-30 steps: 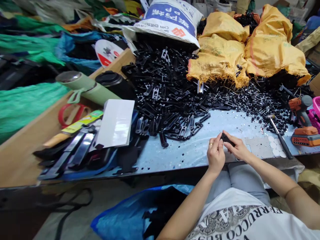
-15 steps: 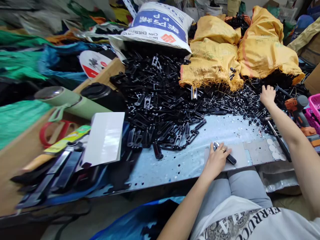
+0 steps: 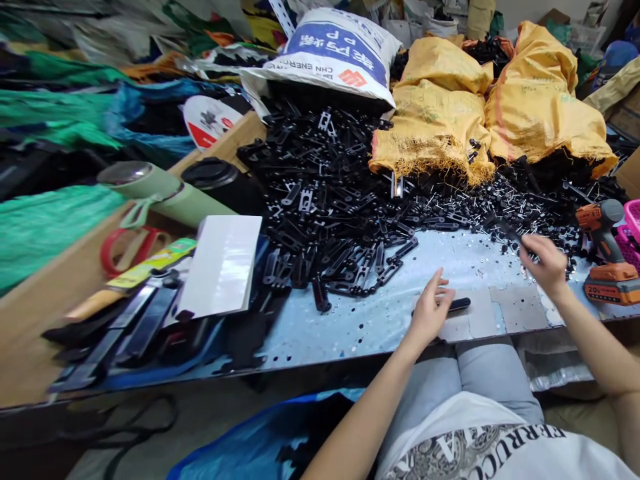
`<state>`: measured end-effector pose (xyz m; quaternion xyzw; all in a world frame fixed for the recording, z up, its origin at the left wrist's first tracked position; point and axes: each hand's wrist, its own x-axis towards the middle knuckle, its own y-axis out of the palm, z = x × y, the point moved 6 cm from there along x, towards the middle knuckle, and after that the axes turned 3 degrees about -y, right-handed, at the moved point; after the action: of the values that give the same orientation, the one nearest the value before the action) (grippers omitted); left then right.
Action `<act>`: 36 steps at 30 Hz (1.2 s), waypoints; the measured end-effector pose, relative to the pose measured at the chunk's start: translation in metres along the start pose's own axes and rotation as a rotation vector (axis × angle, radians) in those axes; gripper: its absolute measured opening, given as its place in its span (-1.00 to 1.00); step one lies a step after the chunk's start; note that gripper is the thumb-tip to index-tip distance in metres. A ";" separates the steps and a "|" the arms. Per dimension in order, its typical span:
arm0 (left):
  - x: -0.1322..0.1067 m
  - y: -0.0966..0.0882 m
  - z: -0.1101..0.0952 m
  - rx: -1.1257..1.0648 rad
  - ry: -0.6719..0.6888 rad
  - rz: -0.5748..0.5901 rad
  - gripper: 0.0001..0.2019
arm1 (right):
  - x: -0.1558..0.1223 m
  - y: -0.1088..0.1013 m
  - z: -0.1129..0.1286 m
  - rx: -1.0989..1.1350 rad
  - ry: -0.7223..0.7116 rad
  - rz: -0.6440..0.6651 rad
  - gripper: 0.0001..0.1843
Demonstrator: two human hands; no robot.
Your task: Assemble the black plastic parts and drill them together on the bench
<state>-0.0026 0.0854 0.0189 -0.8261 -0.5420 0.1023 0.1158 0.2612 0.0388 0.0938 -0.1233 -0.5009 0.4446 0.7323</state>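
My left hand (image 3: 431,308) is over a slim black part (image 3: 459,305) lying on a grey plate at the table's front edge. Its fingers are stretched out and apart, and the hand hides the part's middle. Farther right, my right hand (image 3: 545,263) is raised above the table with its fingers closed on a long black piece (image 3: 513,233), which points left and is blurred. Behind that hand spreads a heap of small screws and black bits (image 3: 505,193). A larger heap of black slotted plastic parts (image 3: 325,207) covers the middle of the table.
An orange cordless drill (image 3: 607,247) stands at the right beside a pink basket (image 3: 634,230). Yellow sacks (image 3: 545,100) and a white sack (image 3: 330,53) line the back. At left are a green flask (image 3: 165,197), red tape (image 3: 113,257) and a white booklet (image 3: 223,267).
My right hand has come back from the far heap toward the front, now with a black piece. My left hand has tilted and its fingers have lifted. The view has shifted slightly.
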 end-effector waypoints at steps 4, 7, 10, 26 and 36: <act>0.012 -0.005 0.005 -0.476 -0.200 -0.116 -0.53 | -0.059 0.028 0.061 0.488 0.036 0.260 -0.64; 0.000 -0.003 -0.013 -0.379 -0.055 -0.190 -0.62 | -0.076 0.052 0.074 0.847 0.293 0.667 -0.37; -0.015 0.013 -0.032 -0.241 0.154 -0.108 -0.63 | -0.084 0.063 0.075 0.956 0.465 1.041 -0.29; -0.009 0.048 -0.014 0.804 0.286 0.344 -0.37 | -0.087 0.068 0.041 -0.277 -0.159 0.957 -0.63; -0.017 0.040 -0.012 0.728 0.376 0.241 -0.64 | -0.069 0.051 0.075 -0.388 -0.341 0.825 -0.68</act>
<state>0.0292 0.0537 0.0188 -0.7929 -0.3396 0.1473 0.4840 0.1640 -0.0052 0.0545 -0.3711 -0.5968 0.6102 0.3657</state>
